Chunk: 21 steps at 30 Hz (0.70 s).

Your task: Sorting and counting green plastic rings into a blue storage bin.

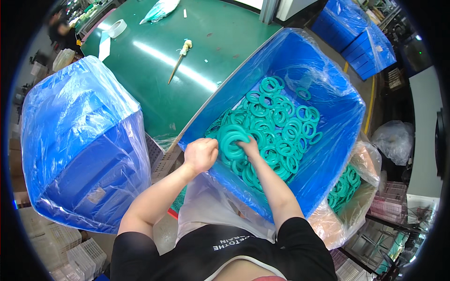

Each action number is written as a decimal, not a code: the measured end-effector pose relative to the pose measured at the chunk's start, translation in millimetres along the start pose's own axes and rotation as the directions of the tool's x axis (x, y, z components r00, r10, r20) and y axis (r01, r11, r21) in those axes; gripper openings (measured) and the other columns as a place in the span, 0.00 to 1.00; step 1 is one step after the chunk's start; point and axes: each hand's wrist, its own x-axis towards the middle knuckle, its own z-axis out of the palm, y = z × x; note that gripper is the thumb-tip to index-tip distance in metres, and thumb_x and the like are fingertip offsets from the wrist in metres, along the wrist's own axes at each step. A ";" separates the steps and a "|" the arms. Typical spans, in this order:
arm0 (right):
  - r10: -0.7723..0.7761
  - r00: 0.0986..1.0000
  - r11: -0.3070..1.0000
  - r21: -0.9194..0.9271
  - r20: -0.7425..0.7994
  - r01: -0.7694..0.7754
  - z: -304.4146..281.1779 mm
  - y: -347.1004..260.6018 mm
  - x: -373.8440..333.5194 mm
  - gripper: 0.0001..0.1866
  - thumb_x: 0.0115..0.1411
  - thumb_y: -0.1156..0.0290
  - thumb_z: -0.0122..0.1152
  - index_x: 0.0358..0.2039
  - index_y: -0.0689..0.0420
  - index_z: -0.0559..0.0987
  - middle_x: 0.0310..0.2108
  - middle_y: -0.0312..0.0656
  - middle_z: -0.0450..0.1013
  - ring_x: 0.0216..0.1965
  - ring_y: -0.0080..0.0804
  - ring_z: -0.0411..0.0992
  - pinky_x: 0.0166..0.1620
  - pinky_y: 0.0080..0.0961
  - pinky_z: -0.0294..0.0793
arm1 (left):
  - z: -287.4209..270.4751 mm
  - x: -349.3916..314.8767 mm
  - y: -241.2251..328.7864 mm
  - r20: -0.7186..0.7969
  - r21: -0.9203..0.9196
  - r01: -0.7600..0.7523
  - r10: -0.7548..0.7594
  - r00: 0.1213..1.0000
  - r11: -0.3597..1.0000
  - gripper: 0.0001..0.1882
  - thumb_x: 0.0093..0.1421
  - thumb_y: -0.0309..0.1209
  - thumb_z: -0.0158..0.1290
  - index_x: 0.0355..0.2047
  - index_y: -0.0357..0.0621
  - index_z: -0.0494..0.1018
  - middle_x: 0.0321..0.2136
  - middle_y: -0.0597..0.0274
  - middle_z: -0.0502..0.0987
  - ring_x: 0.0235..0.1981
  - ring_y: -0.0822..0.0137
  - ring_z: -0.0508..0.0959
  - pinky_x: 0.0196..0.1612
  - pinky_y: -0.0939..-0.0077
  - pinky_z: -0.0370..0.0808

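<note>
Many teal-green rings [281, 117] lie in a loose heap inside a blue bin [323, 61] lined with clear plastic film. My right hand [251, 148] reaches into the bin and grips a small bunch of overlapping rings [230, 139] at their right side. On the left of that bunch, by the bin's near left edge, my left hand [201, 153] is closed in a fist. Its fingertips are turned away, so whatever it holds, if anything, is hidden.
Left stands another blue bin [89, 140] wrapped in film. Behind is a green table [154, 42] with a tape roll [117, 28], a brush-like stick [178, 63] and a plastic bag [161, 10]. A film-lined box [358, 206] with green rings sits near right; stacked blue crates [361, 47] stand far right.
</note>
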 end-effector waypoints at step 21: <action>-0.228 0.880 0.880 0.298 -0.418 0.369 -90.6 -51.9 -314.6 0.17 0.52 0.79 0.55 0.44 0.61 0.73 0.35 0.39 0.73 0.36 0.25 0.72 0.41 0.22 0.72 | -0.6 -121.4 172.5 0.426 -0.675 0.223 0.125 0.896 0.703 0.13 0.65 0.34 0.42 0.34 0.37 0.72 0.22 0.59 0.74 0.24 0.67 0.71 0.31 0.69 0.68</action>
